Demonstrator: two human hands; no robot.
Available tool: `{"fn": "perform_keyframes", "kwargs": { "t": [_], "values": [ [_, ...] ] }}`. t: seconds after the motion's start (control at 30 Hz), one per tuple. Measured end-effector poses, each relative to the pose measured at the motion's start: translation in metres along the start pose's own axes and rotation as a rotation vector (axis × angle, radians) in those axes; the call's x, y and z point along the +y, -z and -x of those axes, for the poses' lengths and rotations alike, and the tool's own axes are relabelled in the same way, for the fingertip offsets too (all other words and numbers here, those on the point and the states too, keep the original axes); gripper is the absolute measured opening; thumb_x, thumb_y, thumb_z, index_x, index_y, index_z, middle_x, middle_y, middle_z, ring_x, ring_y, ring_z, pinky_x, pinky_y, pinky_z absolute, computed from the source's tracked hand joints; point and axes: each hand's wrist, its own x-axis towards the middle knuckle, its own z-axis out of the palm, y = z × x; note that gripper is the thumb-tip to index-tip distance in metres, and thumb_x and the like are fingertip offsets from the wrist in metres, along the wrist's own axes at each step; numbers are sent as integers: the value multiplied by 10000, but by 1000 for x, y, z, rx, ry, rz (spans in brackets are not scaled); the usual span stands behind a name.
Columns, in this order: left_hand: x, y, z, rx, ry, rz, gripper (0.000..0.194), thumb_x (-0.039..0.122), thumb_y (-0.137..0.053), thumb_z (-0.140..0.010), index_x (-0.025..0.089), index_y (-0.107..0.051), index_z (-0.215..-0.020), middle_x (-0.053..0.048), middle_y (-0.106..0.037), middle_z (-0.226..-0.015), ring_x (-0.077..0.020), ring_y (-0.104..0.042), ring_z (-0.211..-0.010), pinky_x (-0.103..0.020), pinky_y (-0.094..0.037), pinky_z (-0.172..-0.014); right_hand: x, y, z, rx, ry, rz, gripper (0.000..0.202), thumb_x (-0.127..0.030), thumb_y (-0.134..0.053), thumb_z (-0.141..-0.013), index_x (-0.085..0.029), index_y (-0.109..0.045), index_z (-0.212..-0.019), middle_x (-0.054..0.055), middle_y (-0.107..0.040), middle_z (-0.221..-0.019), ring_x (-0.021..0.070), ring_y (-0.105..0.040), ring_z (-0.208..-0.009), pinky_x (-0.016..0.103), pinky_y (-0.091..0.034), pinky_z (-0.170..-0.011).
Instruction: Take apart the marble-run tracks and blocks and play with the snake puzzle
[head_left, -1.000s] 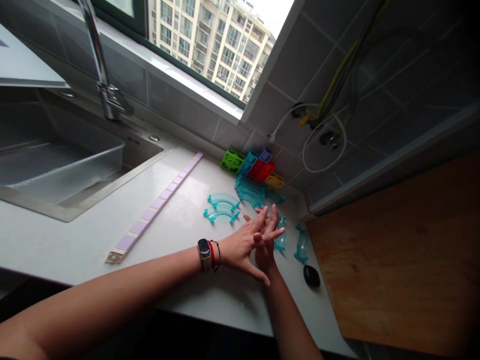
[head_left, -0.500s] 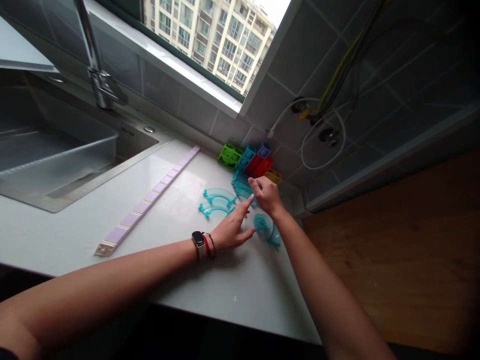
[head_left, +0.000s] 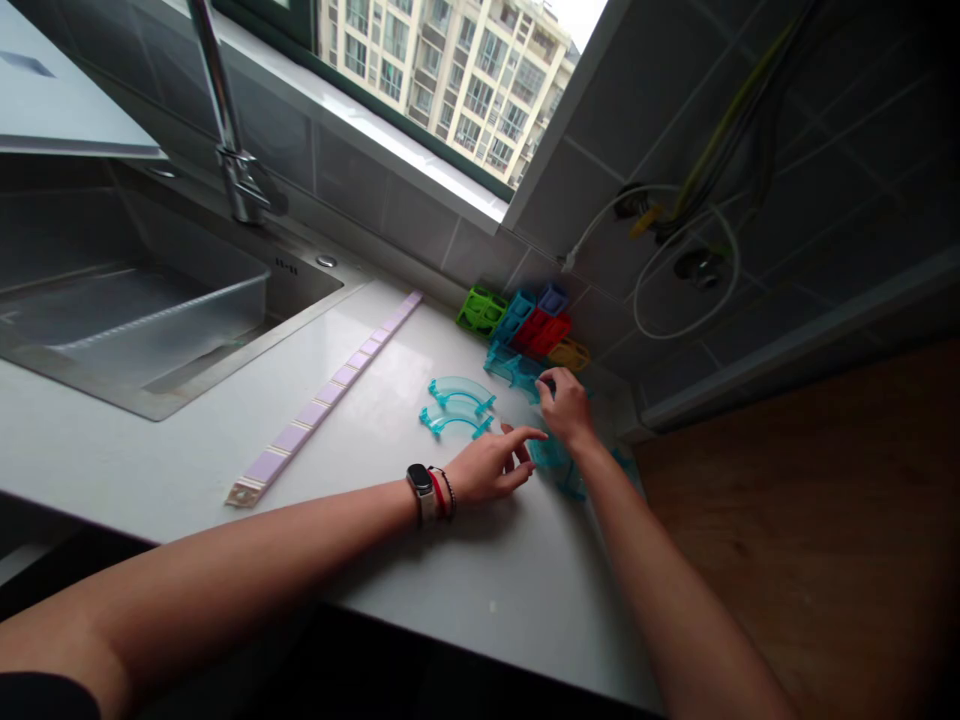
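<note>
My left hand (head_left: 495, 465), with a watch at its wrist, is low over the white counter, fingers apart and nothing in them. It is just right of two curved teal track pieces (head_left: 459, 404). Farther right, my right hand (head_left: 564, 402) has thumb and fingers curled together beside teal pieces (head_left: 514, 366); what they hold, if anything, is too small to make out. More clear teal parts (head_left: 550, 452) lie between and below the hands, partly covered by my right arm. Green (head_left: 481, 311), red (head_left: 544, 331), blue (head_left: 514, 316) and yellow (head_left: 570, 353) blocks stand by the wall.
A long lilac-and-white strip (head_left: 324, 398) lies across the counter (head_left: 420, 590). On the left are a steel sink (head_left: 169, 395) holding a clear bin (head_left: 187, 300), and a faucet (head_left: 241, 185). A white cable (head_left: 686, 330) hangs at the right wall.
The view has shifted, so the scene sits farther right. My right hand has moved slightly down and away from the colored blocks. The fingers of my left hand have bent somewhat.
</note>
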Motion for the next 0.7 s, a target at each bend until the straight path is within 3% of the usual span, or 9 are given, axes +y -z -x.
{"fn": "perform_keyframes", "kwargs": {
  "t": [0.1, 0.2, 0.4, 0.57, 0.7],
  "values": [
    [2, 2, -3, 39, 30, 45, 304, 341, -621, -995, 206, -640, -1267, -33, -750, -884, -146, -678, -697, -254, -527, -652, -9, 15, 21, 178, -54, -106, 163, -336, -591, -966, -192, -667, -961, 88, -688, -977, 240, -641, -907, 379, -513, -869],
    [3, 3, -5, 107, 59, 85, 347, 452, -637, -991, 190, -624, -1218, -44, -725, -890, -161, -682, -752, -259, -528, -644, -24, 19, 58, 318, -120, -238, 287, -463, -555, -999, -190, -630, -1040, 68, -679, -956, 221, -655, -859, 334, -539, -732],
    [2, 5, -7, 249, 76, 107, 591, 442, -781, -872, 203, -477, -1319, -111, -636, -1200, -185, -665, -945, -267, -567, -700, -54, -12, 128, 397, -177, -481, 232, -446, -650, -955, -216, -638, -984, 35, -637, -983, 170, -650, -801, 287, -560, -669],
    [-1, 11, -10, 286, 16, -18, 336, 317, -696, -927, 200, -611, -1230, -95, -668, -1180, -173, -677, -925, -263, -562, -703, -58, -24, 144, 422, -257, -611, 196, -418, -657, -965, -225, -624, -979, 17, -609, -950, 136, -612, -707, 265, -555, -621],
    [-2, 12, -12, 264, 3, -23, 417, 348, -751, -900, 186, -650, -1270, -109, -717, -1199, -209, -715, -1017, -335, -591, -851, -56, -18, 143, 402, -323, -700, 234, -439, -699, -942, -216, -629, -966, 7, -631, -884, 127, -595, -655, 260, -540, -599]
  ]
}}
